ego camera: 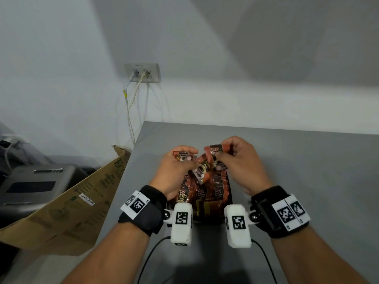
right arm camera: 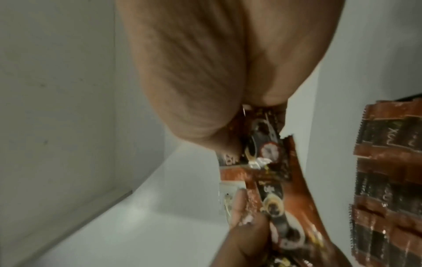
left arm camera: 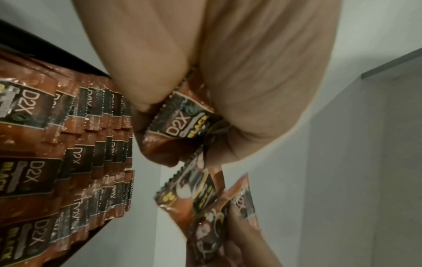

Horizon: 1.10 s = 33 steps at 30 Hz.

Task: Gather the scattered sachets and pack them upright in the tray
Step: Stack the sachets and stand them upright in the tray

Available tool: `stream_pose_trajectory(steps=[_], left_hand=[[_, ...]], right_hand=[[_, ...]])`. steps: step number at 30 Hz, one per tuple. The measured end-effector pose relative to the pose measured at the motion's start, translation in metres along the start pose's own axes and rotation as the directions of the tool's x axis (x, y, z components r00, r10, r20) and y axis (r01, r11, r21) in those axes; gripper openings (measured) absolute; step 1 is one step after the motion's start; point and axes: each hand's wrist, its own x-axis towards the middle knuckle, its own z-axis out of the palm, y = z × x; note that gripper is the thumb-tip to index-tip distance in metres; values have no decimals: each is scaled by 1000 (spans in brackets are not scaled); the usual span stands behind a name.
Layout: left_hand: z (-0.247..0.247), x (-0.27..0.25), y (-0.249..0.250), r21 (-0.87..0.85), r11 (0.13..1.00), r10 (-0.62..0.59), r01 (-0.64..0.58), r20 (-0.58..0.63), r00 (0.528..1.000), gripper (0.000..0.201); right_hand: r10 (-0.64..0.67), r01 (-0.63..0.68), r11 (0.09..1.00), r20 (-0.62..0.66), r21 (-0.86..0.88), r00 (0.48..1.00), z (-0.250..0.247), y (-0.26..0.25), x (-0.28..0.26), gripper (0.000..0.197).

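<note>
From my head, my left hand (ego camera: pixel 176 167) and right hand (ego camera: pixel 239 160) each pinch loose sachets (ego camera: pixel 202 168) just above the tray (ego camera: pixel 230 193), which lies toward me. My left wrist shows fingers (left arm camera: pixel 146 75) curled on one sachet, packed rows (left arm camera: pixel 75 144) beside. My right wrist shows fingers (right arm camera: pixel 194 90) clamping another, long axis pointing away.

Brown-and-black sachets (ego camera: pixel 202 191), grey table (ego camera: pixel 307 171)

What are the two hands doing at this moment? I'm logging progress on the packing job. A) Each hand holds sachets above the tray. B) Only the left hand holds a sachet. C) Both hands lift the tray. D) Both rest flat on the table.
A: the left hand and the right hand each grip brown sachets above the tray, where rows of sachets already stand.
</note>
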Motion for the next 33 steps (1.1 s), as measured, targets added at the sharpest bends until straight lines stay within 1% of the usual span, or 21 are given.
stream_pose_trajectory(steps=[1, 3, 5, 6, 8, 10, 12, 14, 15, 17, 18, 20, 24, 27, 29, 30, 32, 33], left_hand=[[0, 1, -1, -25, 1000, 18, -19, -46, 999, 37], [-1, 1, -5, -82, 995, 49, -59, -127, 991, 39], [0, -1, -8, -119, 989, 63, -82, -160, 985, 41], [3, -3, -10, -129, 988, 70, -89, -148, 986, 42], [10, -7, -13, -122, 988, 77, -90, -110, 991, 40], [14, -10, -14, -142, 987, 60, -71, -82, 995, 36], [12, -11, -14, -232, 972, 3, -19, -68, 998, 34], [8, -12, -12, -365, 930, -60, 40, -44, 997, 39], [5, -12, -11, -395, 918, -64, 45, -36, 997, 40], [3, -13, -10, -376, 926, -41, 22, -41, 998, 38], [3, -14, -9, -356, 934, -27, 7, -50, 998, 38], [5, -13, -11, -341, 940, -6, -20, -76, 997, 39], [10, -10, -15, -353, 930, 57, -101, -132, 990, 38], [9, -13, -13, -293, 953, 49, -79, -108, 993, 40], [3, -14, -15, -169, 983, 62, -69, -45, 997, 42], [1, -14, -15, -62, 996, 68, -68, -3, 998, 44], [-1, -14, -15, 157, 985, 61, -70, 63, 996, 48], [0, -13, -16, 202, 977, 55, -67, 64, 996, 48]], right_hand=[[60, -55, 992, -37, 115, 998, -1, 3, 0, 14], [189, -168, 916, -23, 366, 982, 1, 7, -2, 14], [268, -253, 842, 37, 476, 963, 6, 11, -4, 12], [285, -280, 820, 68, 498, 956, 10, 12, -6, 11], [277, -283, 806, 90, 519, 957, 18, 12, -8, 13], [261, -248, 836, 41, 489, 964, 24, 11, -9, 20], [251, -226, 861, 5, 455, 968, 23, 11, -9, 28], [237, -222, 855, 27, 469, 971, 16, 11, -8, 22], [231, -228, 836, 56, 499, 971, 12, 11, -9, 17], [240, -259, 782, 110, 567, 965, 7, 10, -11, 12], [245, -270, 771, 122, 578, 962, 7, 10, -12, 12], [248, -285, 776, 143, 562, 958, 8, 11, -14, 11], [218, -285, 844, 195, 454, 956, 19, 15, -22, 9], [190, -229, 887, 135, 400, 972, 19, 11, -22, 8], [154, -174, 941, 89, 290, 984, 12, 8, -16, 7], [120, -137, 967, 91, 215, 989, 9, 6, -13, 8], [62, -75, 991, 112, 110, 992, 7, 2, -8, 10], [47, -57, 994, 106, 95, 993, 7, 1, -7, 11]])
